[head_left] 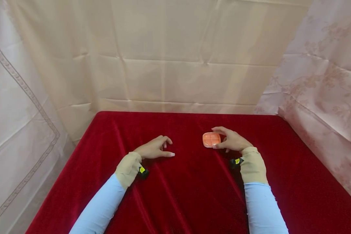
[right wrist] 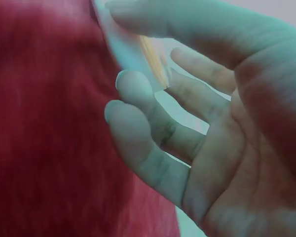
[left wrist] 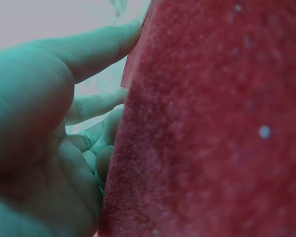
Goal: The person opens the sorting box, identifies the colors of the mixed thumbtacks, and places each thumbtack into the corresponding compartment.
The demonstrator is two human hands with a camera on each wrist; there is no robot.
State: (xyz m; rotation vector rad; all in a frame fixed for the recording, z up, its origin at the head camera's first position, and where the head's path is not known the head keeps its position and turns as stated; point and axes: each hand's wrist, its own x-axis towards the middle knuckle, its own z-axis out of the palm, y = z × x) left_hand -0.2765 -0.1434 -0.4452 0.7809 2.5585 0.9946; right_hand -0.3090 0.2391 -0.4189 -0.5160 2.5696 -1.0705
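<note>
On the right side of the table, the right hand (head_left: 232, 139) pinches a small orange box (head_left: 212, 139) by its right side, thumb at the near edge and a finger at the far edge. The box is a rounded square with a pale rim and a cross dividing its top into quarters. In the right wrist view, the box's pale side (right wrist: 130, 54) shows beside the thumb, partly hidden by the fingers. To the left, the left hand (head_left: 154, 148) holds nothing, its fingers loosely bent and its thumb extended low over the cloth.
A dark red velvet cloth (head_left: 175, 195) covers the table, with long creases running across it. Beige curtain (head_left: 175, 81) hangs behind the far edge; paler curtains hang at left and right. Each wrist wears a small dark camera (head_left: 143, 172).
</note>
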